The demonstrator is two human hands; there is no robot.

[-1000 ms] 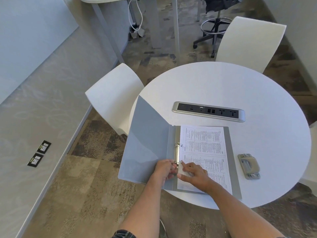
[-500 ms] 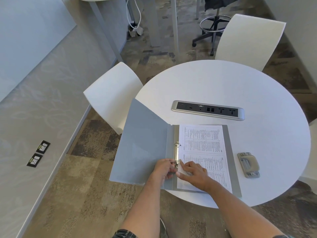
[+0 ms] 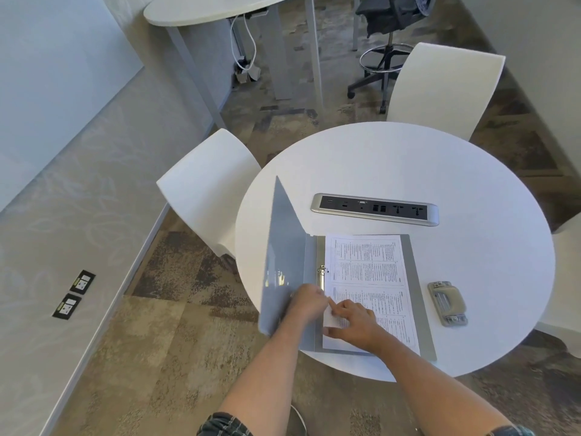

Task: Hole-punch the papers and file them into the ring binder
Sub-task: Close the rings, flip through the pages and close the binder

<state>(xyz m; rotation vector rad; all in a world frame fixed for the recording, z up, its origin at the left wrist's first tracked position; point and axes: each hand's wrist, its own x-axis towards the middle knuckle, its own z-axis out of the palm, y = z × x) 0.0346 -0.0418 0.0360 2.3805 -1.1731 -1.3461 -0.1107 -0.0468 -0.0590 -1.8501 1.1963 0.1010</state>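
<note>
Grey binder (image 3: 290, 278): lies open at the near edge of the round white worktop (image 3: 471, 184), its front cover raised steeply on the left and overhanging the edge.
Papers (image 3: 367, 278): printed sheets lie flat on the binder's right half, their left margin against the metal rings (image 3: 322, 275).
Left hand (image 3: 309, 302): curled at the lower end of the rings, by the spine; fingers bent close together, and whether they pinch anything I cannot tell.
Right hand (image 3: 353, 320): rests palm down on the lower left part of the papers, fingers (image 3: 341, 306) spread a little and pointing toward the rings, holding nothing, touching the left hand.
Hole punch (image 3: 447, 303): grey, lies on the worktop just right of the binder, apart from both hands.
Socket strip (image 3: 374, 209): set into the worktop beyond the binder.
Chairs (image 3: 207, 187): white, drawn up around the worktop.
</note>
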